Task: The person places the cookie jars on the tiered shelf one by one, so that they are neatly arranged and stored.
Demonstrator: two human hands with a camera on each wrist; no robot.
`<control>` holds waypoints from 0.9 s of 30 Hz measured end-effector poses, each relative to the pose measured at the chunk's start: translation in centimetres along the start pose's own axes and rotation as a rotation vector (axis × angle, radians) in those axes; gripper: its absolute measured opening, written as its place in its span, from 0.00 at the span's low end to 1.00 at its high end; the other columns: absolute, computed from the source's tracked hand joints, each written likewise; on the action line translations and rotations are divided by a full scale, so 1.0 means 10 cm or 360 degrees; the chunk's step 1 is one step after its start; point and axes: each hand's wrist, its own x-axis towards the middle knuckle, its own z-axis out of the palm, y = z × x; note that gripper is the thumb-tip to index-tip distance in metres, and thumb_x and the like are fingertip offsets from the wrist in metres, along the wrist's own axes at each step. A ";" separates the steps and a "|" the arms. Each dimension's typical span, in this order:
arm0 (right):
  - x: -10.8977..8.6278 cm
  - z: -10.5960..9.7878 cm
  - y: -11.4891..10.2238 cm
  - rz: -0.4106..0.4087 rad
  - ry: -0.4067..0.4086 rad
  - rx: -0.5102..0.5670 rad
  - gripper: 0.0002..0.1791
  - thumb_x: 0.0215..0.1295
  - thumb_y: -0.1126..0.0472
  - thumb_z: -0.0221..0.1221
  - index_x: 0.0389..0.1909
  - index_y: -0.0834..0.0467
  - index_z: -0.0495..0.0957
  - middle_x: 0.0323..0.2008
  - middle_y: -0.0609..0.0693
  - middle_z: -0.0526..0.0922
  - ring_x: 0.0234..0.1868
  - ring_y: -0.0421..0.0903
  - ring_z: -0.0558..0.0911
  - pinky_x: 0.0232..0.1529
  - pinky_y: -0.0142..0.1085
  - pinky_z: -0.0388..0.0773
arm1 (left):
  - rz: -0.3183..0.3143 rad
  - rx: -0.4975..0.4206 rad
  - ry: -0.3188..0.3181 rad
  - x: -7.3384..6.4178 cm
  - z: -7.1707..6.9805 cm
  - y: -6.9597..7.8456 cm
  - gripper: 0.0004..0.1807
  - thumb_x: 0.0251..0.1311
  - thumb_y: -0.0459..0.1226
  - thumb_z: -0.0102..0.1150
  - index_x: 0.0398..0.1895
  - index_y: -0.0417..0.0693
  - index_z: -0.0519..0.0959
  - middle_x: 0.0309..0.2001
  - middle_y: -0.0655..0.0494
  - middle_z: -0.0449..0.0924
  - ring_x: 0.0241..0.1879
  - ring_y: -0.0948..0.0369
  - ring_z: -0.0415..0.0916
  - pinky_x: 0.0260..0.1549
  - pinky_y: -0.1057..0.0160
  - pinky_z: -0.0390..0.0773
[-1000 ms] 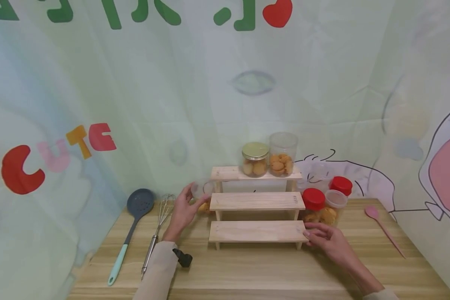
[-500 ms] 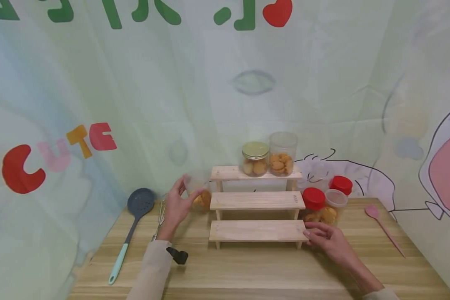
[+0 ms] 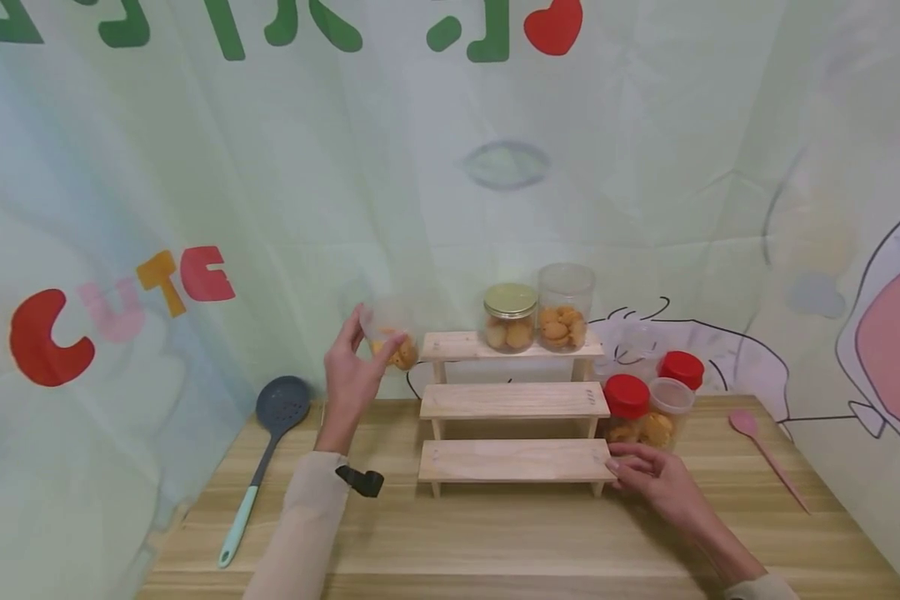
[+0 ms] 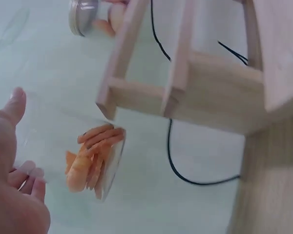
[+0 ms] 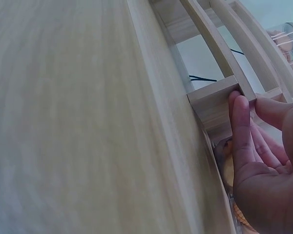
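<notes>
My left hand [image 3: 351, 371] holds a clear jar of cookies [image 3: 396, 343] between thumb and fingers. The jar is raised off the table, just left of the top tier of a three-step wooden shelf [image 3: 513, 402]. In the left wrist view the jar [image 4: 100, 158] looks tilted, its cookies gathered at the bottom. At the shelf's right end, my right hand [image 3: 663, 487] pinches the edge of the lowest tier; the right wrist view shows thumb and fingers on the wooden board [image 5: 246, 85]. A gold-lidded jar [image 3: 510, 321] and a taller clear jar [image 3: 566, 308] stand on the top tier.
Right of the shelf stand a red-lidded jar [image 3: 627, 398], a clear-lidded jar [image 3: 671, 404] and another red-lidded one [image 3: 681, 369] behind. A slotted turner [image 3: 281, 404] lies on the left, a pink spoon [image 3: 744, 423] on the right. A printed cloth [image 3: 450, 208] hangs behind.
My left hand has lifted the cookie jar from beside the shelf's middle tier up to about the top tier's height. My right hand has stayed on the lowest tier's end.
</notes>
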 end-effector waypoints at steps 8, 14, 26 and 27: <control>0.02 -0.01 0.02 0.0027 0.0008 0.0010 0.33 0.76 0.55 0.68 0.73 0.68 0.72 0.47 0.56 0.93 0.44 0.45 0.92 0.51 0.29 0.88 | 0.0074 -0.0270 0.0051 0.18 0.20 0.30 0.45 0.64 0.41 0.79 0.81 0.40 0.68 0.77 0.44 0.73 0.78 0.52 0.71 0.81 0.54 0.66; 0.02 -0.01 0.03 0.0029 0.0008 0.0014 0.33 0.75 0.55 0.69 0.73 0.68 0.72 0.47 0.55 0.94 0.44 0.45 0.92 0.51 0.29 0.88 | 0.0021 -0.0404 -0.0079 0.21 0.39 0.46 0.44 0.65 0.39 0.78 0.81 0.40 0.67 0.78 0.46 0.72 0.78 0.55 0.71 0.79 0.61 0.68; 0.03 -0.04 0.06 -0.0030 -0.0024 0.0059 0.33 0.76 0.57 0.68 0.73 0.71 0.71 0.45 0.52 0.94 0.43 0.43 0.92 0.50 0.30 0.88 | -0.0036 -0.0406 -0.0244 0.26 0.79 0.47 0.44 0.66 0.42 0.77 0.81 0.41 0.67 0.79 0.44 0.70 0.81 0.52 0.67 0.79 0.58 0.68; 0.04 -0.04 0.06 -0.0043 -0.0027 0.0073 0.33 0.77 0.58 0.67 0.73 0.72 0.70 0.45 0.51 0.94 0.43 0.43 0.92 0.50 0.31 0.89 | -0.0028 -0.0370 -0.0268 0.26 0.80 0.46 0.44 0.67 0.42 0.77 0.82 0.42 0.67 0.80 0.44 0.70 0.81 0.52 0.67 0.79 0.57 0.68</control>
